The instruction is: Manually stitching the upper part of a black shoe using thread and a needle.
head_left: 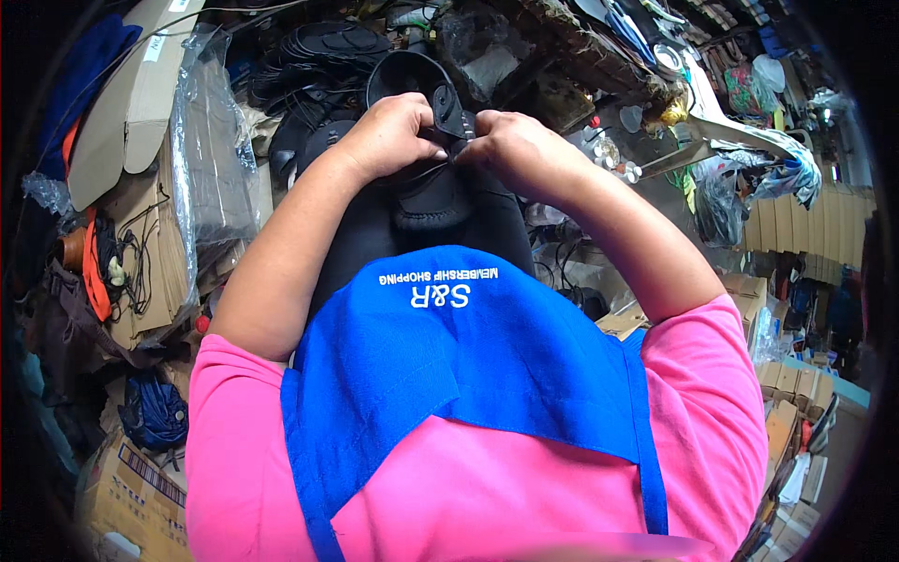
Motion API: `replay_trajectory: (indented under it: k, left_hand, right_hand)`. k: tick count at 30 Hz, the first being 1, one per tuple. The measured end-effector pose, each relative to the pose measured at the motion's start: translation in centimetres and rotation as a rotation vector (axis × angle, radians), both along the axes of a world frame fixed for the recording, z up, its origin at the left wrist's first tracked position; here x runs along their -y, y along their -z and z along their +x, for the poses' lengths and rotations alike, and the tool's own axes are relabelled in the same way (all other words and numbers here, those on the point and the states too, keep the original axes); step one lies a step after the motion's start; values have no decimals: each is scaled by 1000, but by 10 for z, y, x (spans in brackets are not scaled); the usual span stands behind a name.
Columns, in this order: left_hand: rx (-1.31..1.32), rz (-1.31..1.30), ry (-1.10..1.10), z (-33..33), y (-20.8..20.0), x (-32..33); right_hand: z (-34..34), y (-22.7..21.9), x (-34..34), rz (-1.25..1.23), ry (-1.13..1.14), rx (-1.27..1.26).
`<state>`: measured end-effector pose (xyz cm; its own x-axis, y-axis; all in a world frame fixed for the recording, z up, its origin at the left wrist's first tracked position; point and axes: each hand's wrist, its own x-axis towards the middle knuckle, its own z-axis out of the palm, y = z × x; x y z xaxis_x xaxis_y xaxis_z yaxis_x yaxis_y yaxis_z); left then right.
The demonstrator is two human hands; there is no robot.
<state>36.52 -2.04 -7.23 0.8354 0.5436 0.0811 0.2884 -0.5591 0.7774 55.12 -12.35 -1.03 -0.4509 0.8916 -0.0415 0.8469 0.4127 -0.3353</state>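
1. Both hands meet at the top centre of the view; the left hand (398, 136) is curled, pinching a black piece (448, 114) between thumb and fingers; the right hand (510, 150) is bunched just beside it, its thumb and fingertips closed on the opposite side of the same flap.
2. The black piece is held above the far edge of the lap, between the knees; its upper part curves into an open, rounded loop with a strap-like end; below the hands sits a black part with a ridged or braided edge (431, 219); whether the two are joined cannot be told.
3. As for progress, the loop is shaped and the ridged edge looks finished; the work at the flap seems under way rather than complete, since both hands are closed there; whether anything is fastened is hidden by the fingers.
4. Nearer the body are black trousers (356, 245), a blue apron (375, 328) with white lettering and a pink shirt (421, 506).
5. Beyond the left hand lies a pile of flat black pieces (323, 51), possibly similar parts; further left are clear plastic wrap (215, 150) and leaning cardboard (140, 103).
6. Past the right forearm are a bunched plastic bag (719, 201) and a row of cardboard (805, 225).
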Motion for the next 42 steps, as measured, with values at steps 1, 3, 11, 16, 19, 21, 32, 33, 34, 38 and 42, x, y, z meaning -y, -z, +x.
replay_trajectory:
  k: [1,3,11,16,19,21,32,33,34,38,42]
  left_hand:
    - [22,7,-7,1,1,0]
    - [45,14,-16,2,3,2]
    - [-6,159,-389,-28,-13,57]
    - [-180,27,-193,-72,-37,85]
    - [-121,-123,-104,-98,-37,81]
    - [-363,-384,-81,-111,-49,74]
    - [1053,-1357,-269,-40,-44,34]
    - [980,-1343,-246,-61,-15,4]
    - [894,-1322,-314,-74,-6,9]
    - [836,-1339,-444,-77,3,-1]
    - [293,-729,-603,-101,5,-36]
  right_hand:
    - [-3,4,-1,0,3,2]
    - [-11,13,-3,-20,71,27]
    - [4,19,-3,-283,285,-420]
    - [29,29,16,-551,471,-893]
    - [49,19,25,-790,434,-1436]
    - [66,16,27,-795,371,-1635]
    - [20,29,25,-6,266,83]
    - [27,36,31,33,203,128]
    - [34,42,38,61,155,162]
    - [32,72,50,85,230,14]
    - [30,74,56,-536,584,-846]
